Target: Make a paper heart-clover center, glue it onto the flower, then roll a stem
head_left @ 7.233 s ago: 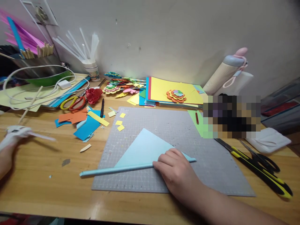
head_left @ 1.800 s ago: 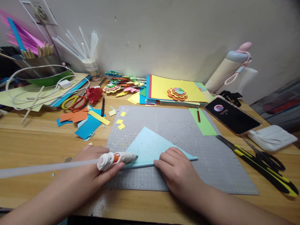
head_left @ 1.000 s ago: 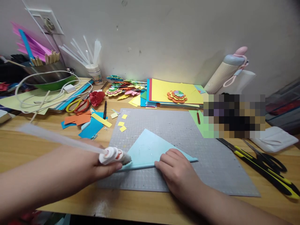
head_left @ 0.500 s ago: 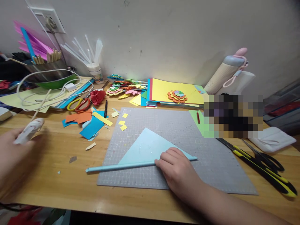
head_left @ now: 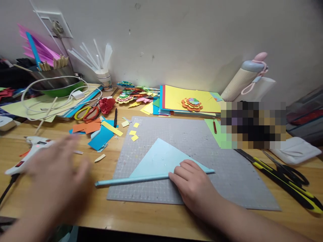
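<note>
A light blue paper triangle (head_left: 156,158) lies on the grey cutting mat (head_left: 227,188), its near edge rolled into a thin tube that reaches left past the mat. My right hand (head_left: 191,181) rests on the tube with its fingers curled and pressed together, gripping the roll. Blurred by motion, my left hand (head_left: 58,174) hovers over the table left of the mat, fingers apart and holding nothing. Just beyond it, a white glue gun (head_left: 29,156) with a black cord lies on the wood.
Scissors (head_left: 87,112), a red paper flower (head_left: 107,105) and blue and orange scraps (head_left: 102,136) lie behind the left hand. A yellow-black cutter (head_left: 285,181) and black scissors (head_left: 290,169) are at the right. Coloured sheets (head_left: 176,97) sit by the wall.
My left hand has let go of the glue gun, which now lies on the table, and has moved right with its fingers opened. My right hand stays on the roll.
</note>
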The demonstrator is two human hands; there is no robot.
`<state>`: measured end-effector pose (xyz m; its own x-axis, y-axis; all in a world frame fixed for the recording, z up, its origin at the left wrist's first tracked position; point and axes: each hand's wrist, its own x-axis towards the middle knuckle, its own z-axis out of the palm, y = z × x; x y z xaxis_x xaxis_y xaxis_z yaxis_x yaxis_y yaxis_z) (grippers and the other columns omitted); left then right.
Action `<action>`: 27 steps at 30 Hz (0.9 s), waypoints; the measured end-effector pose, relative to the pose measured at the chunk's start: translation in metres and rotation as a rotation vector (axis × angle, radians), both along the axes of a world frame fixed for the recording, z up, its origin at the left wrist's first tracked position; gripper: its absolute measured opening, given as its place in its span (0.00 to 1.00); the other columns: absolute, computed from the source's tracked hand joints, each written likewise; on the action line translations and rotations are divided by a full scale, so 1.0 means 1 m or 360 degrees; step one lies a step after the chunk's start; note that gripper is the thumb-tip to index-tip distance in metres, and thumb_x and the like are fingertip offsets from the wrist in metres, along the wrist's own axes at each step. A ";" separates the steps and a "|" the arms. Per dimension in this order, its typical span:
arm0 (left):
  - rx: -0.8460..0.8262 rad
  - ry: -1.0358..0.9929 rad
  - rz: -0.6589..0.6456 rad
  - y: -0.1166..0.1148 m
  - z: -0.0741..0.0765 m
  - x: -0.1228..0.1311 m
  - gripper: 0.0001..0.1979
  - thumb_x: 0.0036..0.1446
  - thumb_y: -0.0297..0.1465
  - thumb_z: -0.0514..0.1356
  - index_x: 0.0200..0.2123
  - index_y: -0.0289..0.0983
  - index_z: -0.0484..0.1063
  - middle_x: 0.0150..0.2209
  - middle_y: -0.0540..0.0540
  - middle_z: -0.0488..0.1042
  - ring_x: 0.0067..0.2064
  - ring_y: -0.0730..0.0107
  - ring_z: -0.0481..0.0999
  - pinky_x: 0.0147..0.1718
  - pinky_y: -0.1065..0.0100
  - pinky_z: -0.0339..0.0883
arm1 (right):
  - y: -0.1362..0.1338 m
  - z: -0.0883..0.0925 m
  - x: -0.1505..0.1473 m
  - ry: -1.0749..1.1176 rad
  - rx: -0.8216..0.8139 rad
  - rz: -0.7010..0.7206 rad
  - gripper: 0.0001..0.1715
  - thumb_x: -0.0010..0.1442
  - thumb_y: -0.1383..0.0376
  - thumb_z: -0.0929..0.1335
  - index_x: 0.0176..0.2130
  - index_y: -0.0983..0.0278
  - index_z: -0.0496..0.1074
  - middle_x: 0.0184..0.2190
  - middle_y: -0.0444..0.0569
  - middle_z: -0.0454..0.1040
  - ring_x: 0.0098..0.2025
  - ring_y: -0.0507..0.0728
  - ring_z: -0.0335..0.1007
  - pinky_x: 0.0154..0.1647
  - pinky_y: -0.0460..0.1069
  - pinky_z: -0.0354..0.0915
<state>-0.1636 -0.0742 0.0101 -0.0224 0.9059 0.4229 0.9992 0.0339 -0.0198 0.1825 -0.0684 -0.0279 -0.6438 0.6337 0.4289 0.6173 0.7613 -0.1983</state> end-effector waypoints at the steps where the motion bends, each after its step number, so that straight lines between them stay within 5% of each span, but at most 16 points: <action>1: -0.0055 0.0016 -0.0217 -0.010 0.000 0.036 0.29 0.62 0.35 0.50 0.65 0.35 0.50 0.60 0.35 0.65 0.62 0.47 0.62 0.59 0.46 0.53 | -0.001 0.001 0.000 -0.0010 0.0026 0.0019 0.18 0.58 0.80 0.59 0.29 0.68 0.74 0.22 0.48 0.65 0.27 0.56 0.52 0.37 0.52 0.57; 3: -0.0220 0.0094 -0.0702 -0.027 -0.007 0.092 0.30 0.64 0.36 0.48 0.67 0.38 0.44 0.64 0.41 0.62 0.64 0.58 0.60 0.61 0.53 0.51 | -0.003 0.001 0.000 -0.0016 0.0071 0.0040 0.18 0.58 0.80 0.58 0.32 0.69 0.75 0.23 0.49 0.66 0.28 0.56 0.54 0.43 0.53 0.59; 5: -0.0338 0.0168 -0.0934 -0.036 -0.019 0.122 0.34 0.64 0.39 0.49 0.68 0.36 0.40 0.66 0.42 0.57 0.66 0.61 0.56 0.62 0.56 0.52 | -0.006 0.001 0.000 -0.0021 0.0089 0.0038 0.18 0.58 0.79 0.59 0.35 0.71 0.76 0.24 0.49 0.67 0.29 0.57 0.56 0.49 0.54 0.58; 11: -0.0529 0.0187 -0.0948 -0.032 -0.039 0.129 0.41 0.61 0.52 0.44 0.66 0.27 0.50 0.67 0.31 0.51 0.67 0.51 0.53 0.61 0.52 0.56 | -0.019 0.006 0.001 -0.0132 0.0037 -0.0034 0.18 0.61 0.74 0.59 0.42 0.74 0.76 0.28 0.53 0.72 0.33 0.59 0.62 0.46 0.57 0.62; 14: -0.0603 0.0197 -0.0934 -0.031 -0.035 0.130 0.40 0.62 0.52 0.43 0.65 0.27 0.53 0.67 0.32 0.50 0.67 0.52 0.53 0.61 0.52 0.56 | -0.023 0.012 0.004 -0.0152 -0.0098 -0.0132 0.20 0.66 0.69 0.58 0.51 0.73 0.71 0.42 0.57 0.75 0.44 0.62 0.66 0.50 0.57 0.62; 18: -0.0614 0.0186 -0.0949 -0.033 -0.031 0.132 0.41 0.62 0.52 0.44 0.65 0.26 0.52 0.67 0.32 0.49 0.67 0.51 0.53 0.62 0.52 0.56 | -0.021 0.002 0.014 -0.0345 -0.0037 -0.0324 0.38 0.69 0.53 0.56 0.65 0.80 0.51 0.64 0.68 0.56 0.66 0.69 0.48 0.63 0.64 0.49; 22: -0.0633 0.0152 -0.0940 -0.033 -0.033 0.131 0.42 0.61 0.53 0.44 0.66 0.25 0.51 0.67 0.31 0.48 0.68 0.50 0.51 0.62 0.51 0.55 | -0.016 -0.015 0.020 -0.0506 -0.0170 -0.0387 0.46 0.67 0.45 0.54 0.66 0.79 0.49 0.67 0.68 0.49 0.69 0.69 0.41 0.64 0.64 0.49; 27: -0.0633 0.0111 -0.0853 -0.028 -0.036 0.133 0.43 0.60 0.54 0.43 0.66 0.26 0.51 0.68 0.32 0.47 0.69 0.51 0.48 0.63 0.51 0.52 | -0.009 -0.014 0.015 -0.0544 -0.0300 -0.0456 0.45 0.67 0.46 0.54 0.67 0.78 0.48 0.68 0.66 0.45 0.69 0.68 0.40 0.66 0.64 0.48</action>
<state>-0.0304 -0.1020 -0.0257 0.4895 0.8712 0.0385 0.8717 -0.4900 0.0065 0.1974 -0.0772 -0.0420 -0.5158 0.8526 0.0837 0.8509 0.5212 -0.0658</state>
